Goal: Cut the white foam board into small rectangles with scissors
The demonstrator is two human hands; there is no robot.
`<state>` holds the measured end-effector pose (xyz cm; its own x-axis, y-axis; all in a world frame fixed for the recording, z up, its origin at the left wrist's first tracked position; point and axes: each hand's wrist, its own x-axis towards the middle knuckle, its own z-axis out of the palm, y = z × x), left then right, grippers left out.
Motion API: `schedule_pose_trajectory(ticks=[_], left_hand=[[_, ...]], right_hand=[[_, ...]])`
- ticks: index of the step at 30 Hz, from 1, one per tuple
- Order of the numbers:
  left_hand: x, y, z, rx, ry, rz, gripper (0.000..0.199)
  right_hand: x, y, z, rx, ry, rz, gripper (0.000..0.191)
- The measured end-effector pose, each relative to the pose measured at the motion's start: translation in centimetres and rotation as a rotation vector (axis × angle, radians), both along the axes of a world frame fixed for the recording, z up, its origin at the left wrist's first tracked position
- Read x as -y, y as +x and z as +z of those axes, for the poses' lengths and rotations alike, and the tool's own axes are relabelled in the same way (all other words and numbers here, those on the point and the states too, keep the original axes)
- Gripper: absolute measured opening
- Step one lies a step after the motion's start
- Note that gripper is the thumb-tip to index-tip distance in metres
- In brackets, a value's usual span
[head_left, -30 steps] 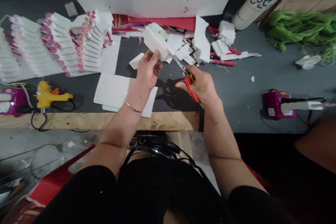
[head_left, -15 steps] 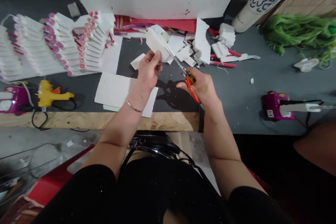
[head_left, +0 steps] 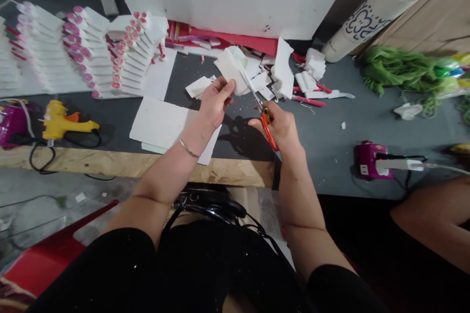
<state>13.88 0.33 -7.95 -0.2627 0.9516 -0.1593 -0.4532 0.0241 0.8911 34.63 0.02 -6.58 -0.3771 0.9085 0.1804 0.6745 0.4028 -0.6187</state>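
My left hand [head_left: 217, 100] pinches a white piece of foam sheet or thick paper [head_left: 230, 69] between thumb and fingers, above the dark table. In my right hand [head_left: 279, 123] are scissors [head_left: 269, 129] with red and yellow handles. Their blades lie along the right edge of the white piece, pointing up and left. White scraps [head_left: 262, 80] are heaped just behind and to the right of the blades. Below my left wrist lies a larger white sheet [head_left: 161, 122], with a pale green edge showing under it.
Rows of white sticks with pink and red tips [head_left: 121, 58] lie at left. A yellow glue gun [head_left: 62, 122] is near the front edge. At right are a bottle [head_left: 363, 19], green fibre [head_left: 400, 71], a purple power block [head_left: 372, 161] and another person's arm [head_left: 436, 215].
The camera view has turned slightly, so the table appears shifted. My left hand has tilted the white piece a little, and the scissors stay at its edge.
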Motion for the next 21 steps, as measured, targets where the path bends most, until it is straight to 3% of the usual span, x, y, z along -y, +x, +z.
schedule_pose_trajectory(ticks=[21], left_hand=[[0.3,1.2,-1.1,-0.055,0.069,-0.086,0.023]], right_hand=[[0.1,-0.2,-0.4,-0.061,-0.034,-0.032,0.089]])
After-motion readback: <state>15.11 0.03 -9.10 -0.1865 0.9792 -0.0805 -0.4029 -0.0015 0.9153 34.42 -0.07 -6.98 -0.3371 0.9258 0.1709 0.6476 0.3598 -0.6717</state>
